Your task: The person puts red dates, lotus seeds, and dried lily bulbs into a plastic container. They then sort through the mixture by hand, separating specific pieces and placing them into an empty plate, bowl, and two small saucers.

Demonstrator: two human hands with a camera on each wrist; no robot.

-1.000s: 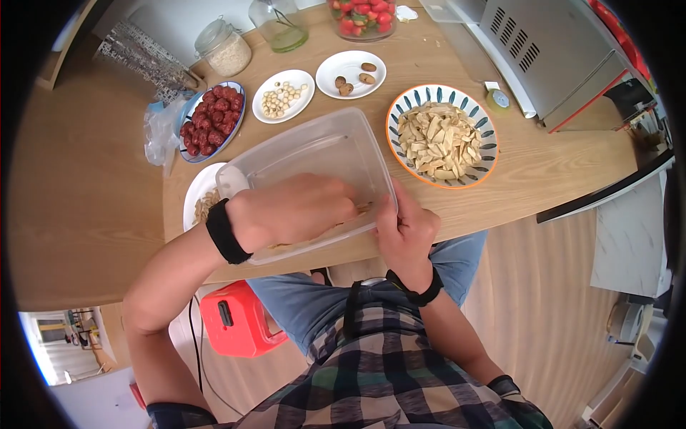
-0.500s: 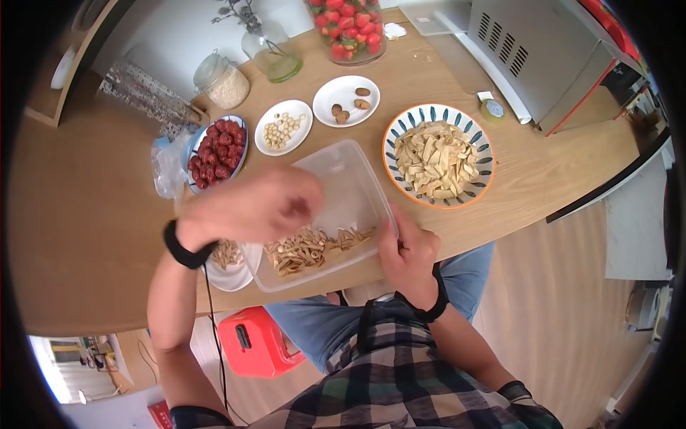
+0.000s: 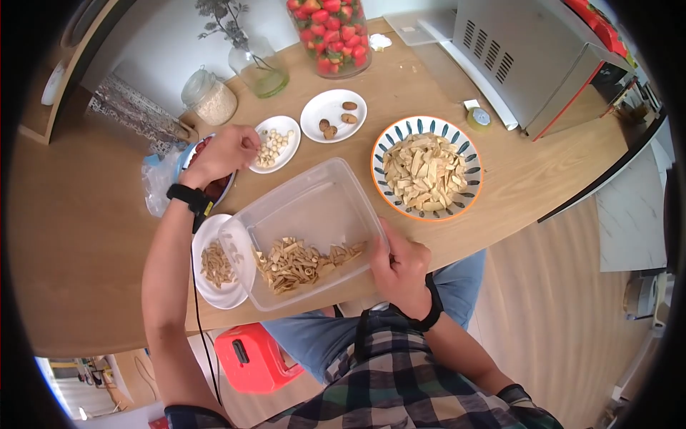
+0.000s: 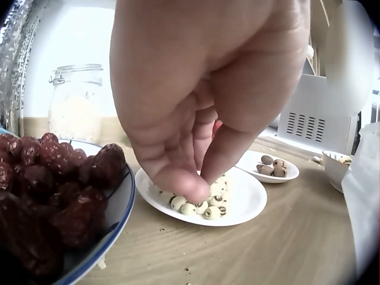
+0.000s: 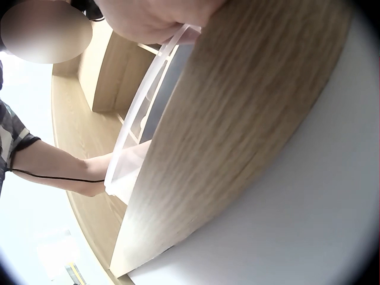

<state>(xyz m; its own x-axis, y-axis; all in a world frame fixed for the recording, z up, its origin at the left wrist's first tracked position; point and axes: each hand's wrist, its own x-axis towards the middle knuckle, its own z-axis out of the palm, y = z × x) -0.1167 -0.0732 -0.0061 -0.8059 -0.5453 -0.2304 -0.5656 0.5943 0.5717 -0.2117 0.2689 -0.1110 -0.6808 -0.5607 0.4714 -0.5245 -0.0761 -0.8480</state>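
Note:
My left hand (image 3: 221, 154) reaches over the left side of a small white plate (image 3: 288, 125) of lotus seeds (image 3: 275, 150). In the left wrist view its thumb and forefinger come together right at the seeds (image 4: 214, 211); the fingertips partly hide what they pinch. My right hand (image 3: 406, 270) grips the right edge of a clear plastic container (image 3: 307, 193), which holds tan dried strips (image 3: 294, 264) and a few round bits along its near side. The right wrist view shows that hand (image 5: 157, 18) at the container's rim (image 5: 139, 107).
Red dates (image 4: 77, 196) fill a blue-rimmed plate under my left wrist. A plate of tan dried pieces (image 3: 216, 264) sits partly beneath the container. Around the back stand brown nuts (image 3: 329, 129), a grain jar (image 3: 211, 96), a vase (image 3: 259, 71) and strawberries (image 3: 332, 39); dried slices (image 3: 425, 171) fill a bowl.
My left hand has come up out of the container and moved left and away to the lotus seed plate, uncovering the dried strips. My right hand keeps its grip on the container's edge.

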